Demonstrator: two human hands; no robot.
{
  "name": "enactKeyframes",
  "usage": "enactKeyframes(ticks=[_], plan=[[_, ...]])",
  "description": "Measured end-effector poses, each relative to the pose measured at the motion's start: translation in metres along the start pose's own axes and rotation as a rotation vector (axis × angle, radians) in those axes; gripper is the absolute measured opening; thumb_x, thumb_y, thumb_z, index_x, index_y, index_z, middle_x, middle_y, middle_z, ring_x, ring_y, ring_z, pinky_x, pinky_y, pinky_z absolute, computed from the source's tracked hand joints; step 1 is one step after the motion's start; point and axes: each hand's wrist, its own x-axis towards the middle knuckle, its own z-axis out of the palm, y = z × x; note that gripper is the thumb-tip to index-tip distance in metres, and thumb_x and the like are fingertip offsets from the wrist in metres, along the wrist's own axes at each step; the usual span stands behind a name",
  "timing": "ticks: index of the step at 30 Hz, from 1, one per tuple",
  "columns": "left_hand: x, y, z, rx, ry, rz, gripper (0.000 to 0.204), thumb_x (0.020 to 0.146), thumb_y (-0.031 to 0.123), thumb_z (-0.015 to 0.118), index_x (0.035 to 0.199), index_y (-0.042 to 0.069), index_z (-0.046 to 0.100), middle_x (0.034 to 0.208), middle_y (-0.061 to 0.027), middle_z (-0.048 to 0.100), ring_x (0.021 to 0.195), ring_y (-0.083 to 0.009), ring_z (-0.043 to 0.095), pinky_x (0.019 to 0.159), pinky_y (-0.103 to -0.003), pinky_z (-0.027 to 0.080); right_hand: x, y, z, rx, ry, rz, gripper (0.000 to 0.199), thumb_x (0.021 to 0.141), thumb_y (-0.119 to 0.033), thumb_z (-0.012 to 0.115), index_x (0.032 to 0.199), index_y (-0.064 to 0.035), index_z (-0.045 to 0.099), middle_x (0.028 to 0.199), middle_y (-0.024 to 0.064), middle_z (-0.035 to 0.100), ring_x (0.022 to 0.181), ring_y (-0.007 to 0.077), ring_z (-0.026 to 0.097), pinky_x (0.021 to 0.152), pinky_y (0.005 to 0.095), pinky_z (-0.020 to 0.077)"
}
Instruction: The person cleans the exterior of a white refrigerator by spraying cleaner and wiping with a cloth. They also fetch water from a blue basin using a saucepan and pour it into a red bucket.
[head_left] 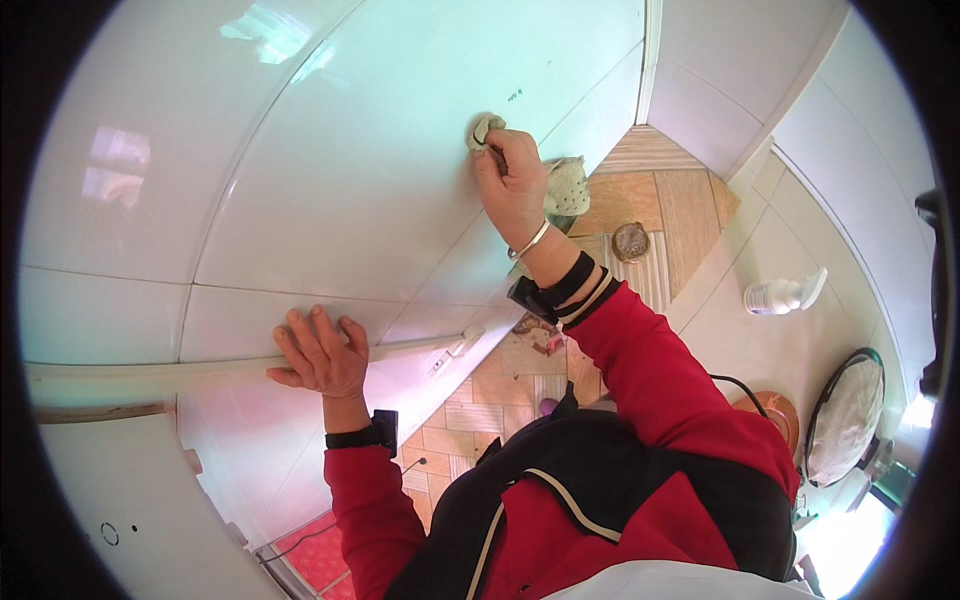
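Observation:
My right hand [515,180] pinches a pale greenish cloth [487,126] and presses it against the glossy white tiled wall [350,170]. Just past the fingertips, the tile carries a few small dark marks [515,95]. A spotted pale cloth piece [567,188] shows behind my right wrist; I cannot tell whether it belongs to the held cloth. My left hand [325,355] rests on the wall with its fingers spread, over a white cable trunking strip [230,368]. Nothing is in that hand.
A white spray bottle [775,296] is at the right, on pale tiles. Below the wall is a wood-patterned floor [690,215] with a round brown object [630,242]. A white socket strip [457,350] is fixed low on the wall. A dark-rimmed oval object [845,420] is at the far right.

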Motion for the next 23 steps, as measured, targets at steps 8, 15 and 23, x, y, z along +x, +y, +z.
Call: enactKeyframes(ticks=[8,15,23], plan=[[-0.001,-0.001,0.003,-0.012,0.027,0.003,0.030,0.080,0.027,0.048,0.105,0.011,0.053,0.119,-0.0123,0.050,0.114,-0.0319,0.042,0.104,-0.051,0.001,0.076,0.030,-0.017,-0.169,0.219,0.118,0.014,0.077,-0.011,0.057,0.084,0.0013,0.056,0.078,0.0153,0.056,0.069,0.0280,0.055,0.061,0.0345,0.0451],[0.001,-0.001,-0.001,0.004,-0.008,0.004,0.031,0.080,0.028,0.048,0.106,0.011,0.052,0.119,-0.0125,0.049,0.113,-0.0318,0.043,0.104,-0.051,0.000,0.012,0.007,-0.006,-0.097,0.013,-0.005,0.012,0.076,-0.008,0.059,0.085,-0.0009,0.056,0.079,0.0129,0.056,0.070,0.0244,0.056,0.061,0.0319,0.0457],[-0.001,-0.001,0.001,0.005,-0.010,0.001,0.033,0.080,0.029,0.049,0.107,0.011,0.052,0.120,-0.0121,0.049,0.116,-0.0315,0.040,0.104,-0.052,0.000,0.087,0.051,-0.038,-0.157,0.028,0.353,0.042,0.074,-0.022,0.064,0.108,-0.0010,0.052,0.102,0.0132,0.056,0.083,0.0218,0.055,0.074,0.0309,0.0457]])
